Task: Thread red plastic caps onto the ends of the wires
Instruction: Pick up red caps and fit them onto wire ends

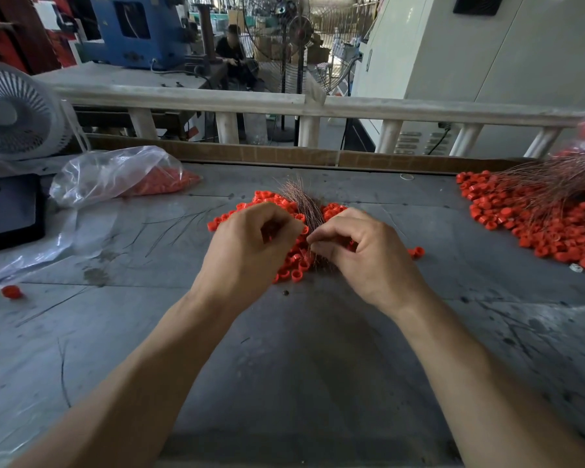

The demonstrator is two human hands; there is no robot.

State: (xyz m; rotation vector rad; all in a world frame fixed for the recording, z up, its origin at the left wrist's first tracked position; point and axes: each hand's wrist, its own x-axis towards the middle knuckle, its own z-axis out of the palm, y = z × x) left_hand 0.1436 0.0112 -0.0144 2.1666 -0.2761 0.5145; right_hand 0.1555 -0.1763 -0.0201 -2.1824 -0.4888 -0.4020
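Note:
A heap of small red plastic caps [293, 265] lies on the grey table [284, 366] in front of me. A bundle of thin copper-coloured wires [301, 201] rises out of the heap between my hands. My left hand [247, 251] is curled over the heap, its fingertips pinched on a red cap [305, 229]. My right hand [365, 251] pinches a thin wire at its fingertips, right beside the left fingertips. The fingers hide where wire and cap meet.
At the right lies a large pile of red caps with wires threaded through them [547, 217]. A clear plastic bag of red caps [122, 177] sits at the back left, beside a white fan [14, 113]. One loose cap [11, 292] lies at the left. A person sits far behind the railing.

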